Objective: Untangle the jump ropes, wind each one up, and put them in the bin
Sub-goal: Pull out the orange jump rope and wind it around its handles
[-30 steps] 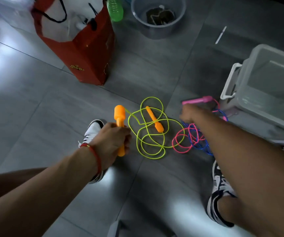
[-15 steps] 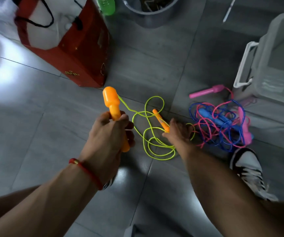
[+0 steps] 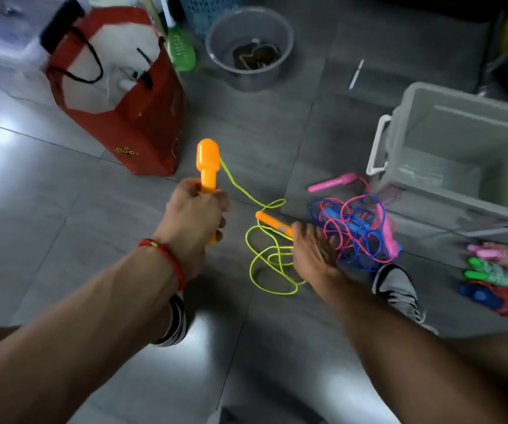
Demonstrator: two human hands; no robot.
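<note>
Gripping one orange handle (image 3: 207, 166) upright, the left hand (image 3: 194, 215) trails a thin yellow-green cord (image 3: 269, 255) — the right hand (image 3: 314, 249) closes on the other handle (image 3: 272, 223).

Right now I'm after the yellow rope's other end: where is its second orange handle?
In the head view the second orange handle lies on the floor at centre, under the right hand's fingertips, just left of the pink-and-blue tangle.
</note>
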